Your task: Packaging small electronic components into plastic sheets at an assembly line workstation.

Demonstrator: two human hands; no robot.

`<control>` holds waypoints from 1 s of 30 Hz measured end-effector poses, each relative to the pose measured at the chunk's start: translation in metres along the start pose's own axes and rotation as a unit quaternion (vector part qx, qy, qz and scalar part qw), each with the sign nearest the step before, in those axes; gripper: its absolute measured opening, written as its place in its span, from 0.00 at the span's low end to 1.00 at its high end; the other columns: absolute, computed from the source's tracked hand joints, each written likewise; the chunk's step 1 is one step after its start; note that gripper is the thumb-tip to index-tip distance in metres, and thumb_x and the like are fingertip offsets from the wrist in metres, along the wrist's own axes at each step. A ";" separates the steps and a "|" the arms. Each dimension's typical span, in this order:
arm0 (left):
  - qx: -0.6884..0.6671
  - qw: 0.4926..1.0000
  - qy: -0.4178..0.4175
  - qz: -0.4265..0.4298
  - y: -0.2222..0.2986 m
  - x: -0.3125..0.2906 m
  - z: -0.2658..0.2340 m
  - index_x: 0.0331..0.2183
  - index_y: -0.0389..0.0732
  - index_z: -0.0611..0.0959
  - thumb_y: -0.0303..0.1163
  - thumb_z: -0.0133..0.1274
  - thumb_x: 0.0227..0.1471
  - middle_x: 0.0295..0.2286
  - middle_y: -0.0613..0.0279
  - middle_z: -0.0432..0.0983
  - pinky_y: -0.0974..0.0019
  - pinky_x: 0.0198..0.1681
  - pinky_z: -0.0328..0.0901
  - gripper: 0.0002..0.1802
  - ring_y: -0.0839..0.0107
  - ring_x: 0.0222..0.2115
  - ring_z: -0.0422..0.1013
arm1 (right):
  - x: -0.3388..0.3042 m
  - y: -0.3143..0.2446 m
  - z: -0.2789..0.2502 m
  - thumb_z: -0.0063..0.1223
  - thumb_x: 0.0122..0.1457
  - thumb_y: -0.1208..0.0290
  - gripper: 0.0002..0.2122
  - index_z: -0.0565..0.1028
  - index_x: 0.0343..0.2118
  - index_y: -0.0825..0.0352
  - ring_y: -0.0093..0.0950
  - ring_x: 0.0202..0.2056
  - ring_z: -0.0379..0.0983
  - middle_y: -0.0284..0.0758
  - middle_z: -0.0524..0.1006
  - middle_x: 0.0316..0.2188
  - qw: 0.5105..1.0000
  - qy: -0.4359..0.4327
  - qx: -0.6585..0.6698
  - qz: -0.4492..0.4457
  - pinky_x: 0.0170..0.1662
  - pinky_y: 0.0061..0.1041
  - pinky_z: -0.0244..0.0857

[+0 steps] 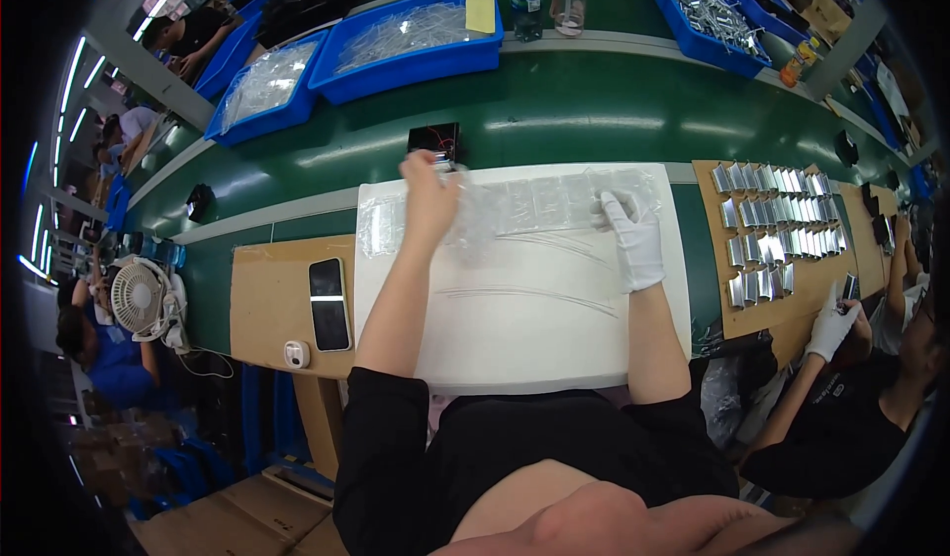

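Note:
My left hand (430,200) is bare and reaches over the far edge of the white board (515,343). Its fingers are closed beside a black open box with red wires (433,138); a small silvery thing shows at them, too blurred to name. Beside that wrist, clear plastic (477,222) is smeared by motion. A row of flat clear plastic bags (539,203) lies along the board's far side. On the row's right end, my right hand (633,239), in a white glove, has bent fingers pinched on a clear plastic bag. Thin curved lines (524,294) cross the board.
Blue bins of clear plastic pieces (406,46) stand far left, with bottles (569,2) beside them. Another blue bin (708,17) holds metal parts. A phone (330,304) and white case (296,354) lie left. Rows of silvery parts (782,215) sit right, near a co-worker's gloved hand (831,328).

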State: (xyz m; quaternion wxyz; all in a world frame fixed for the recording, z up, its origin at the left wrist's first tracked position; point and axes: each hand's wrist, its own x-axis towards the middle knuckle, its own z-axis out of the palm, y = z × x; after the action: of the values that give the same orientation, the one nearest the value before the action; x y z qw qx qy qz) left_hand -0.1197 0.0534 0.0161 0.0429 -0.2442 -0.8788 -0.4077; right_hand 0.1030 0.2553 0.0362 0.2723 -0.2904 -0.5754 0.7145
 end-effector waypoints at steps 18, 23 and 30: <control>-0.537 0.841 0.034 -0.057 0.056 -0.050 0.042 0.49 0.42 0.70 0.28 0.46 0.64 0.46 0.60 0.71 0.70 0.42 0.62 0.12 0.76 0.35 0.64 | -0.019 0.013 0.008 0.57 0.64 0.73 0.08 0.79 0.43 0.69 0.29 0.45 0.79 0.40 0.81 0.47 0.956 -0.286 0.066 0.024 0.50 0.24 0.72; -0.449 0.853 -0.245 0.097 0.084 -0.096 0.025 0.49 0.40 0.73 0.27 0.50 0.60 0.51 0.55 0.67 0.64 0.58 0.58 0.15 0.64 0.50 0.65 | -0.049 0.006 0.005 0.57 0.64 0.73 0.09 0.79 0.44 0.69 0.31 0.45 0.79 0.39 0.82 0.44 0.911 -0.220 0.305 0.168 0.51 0.26 0.72; -0.253 0.866 -0.285 0.323 0.100 -0.124 0.020 0.54 0.40 0.74 0.38 0.57 0.53 0.58 0.48 0.60 0.47 0.65 0.47 0.27 0.47 0.60 0.55 | -0.116 -0.004 -0.085 0.57 0.62 0.75 0.08 0.78 0.43 0.68 0.30 0.39 0.78 0.38 0.81 0.38 0.918 -0.086 0.379 0.077 0.46 0.26 0.72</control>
State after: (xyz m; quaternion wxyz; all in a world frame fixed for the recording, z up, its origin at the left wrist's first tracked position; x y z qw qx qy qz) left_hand 0.0383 0.0738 0.0385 -0.1435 -0.6221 -0.5914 -0.4926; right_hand 0.2448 0.2284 0.0378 0.2556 -0.1463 -0.2580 0.9201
